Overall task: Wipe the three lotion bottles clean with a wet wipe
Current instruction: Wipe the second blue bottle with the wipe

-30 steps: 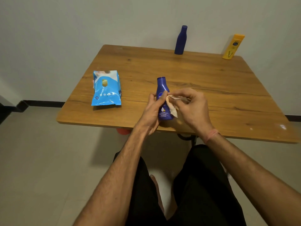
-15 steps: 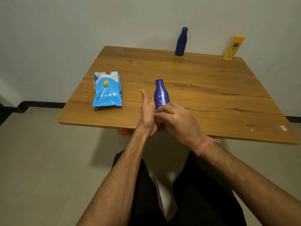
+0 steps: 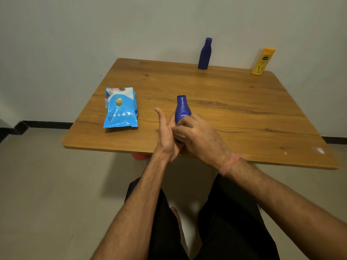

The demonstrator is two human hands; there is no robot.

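Note:
A small blue Nivea lotion bottle [image 3: 183, 109] stands upright near the front edge of the wooden table [image 3: 244, 113]. My left hand [image 3: 165, 136] lies against its left side, fingers straight and thumb pointing up. My right hand [image 3: 199, 136] curls over the lower front of the bottle and presses a wet wipe [image 3: 179, 136] to it. Only a small white bit of the wipe shows under the fingers. A tall dark blue bottle [image 3: 205, 54] and a yellow bottle [image 3: 263, 61] stand at the table's back edge by the wall.
A light blue pack of wet wipes [image 3: 121, 107] lies flat on the table's left side. The wall runs right behind the table. My legs are under the front edge, and something orange [image 3: 139, 156] shows below the tabletop.
My right hand has slid the wipe down from the bottle's upper part to its lower part, uncovering the label. My left hand's thumb has lifted off the bottle.

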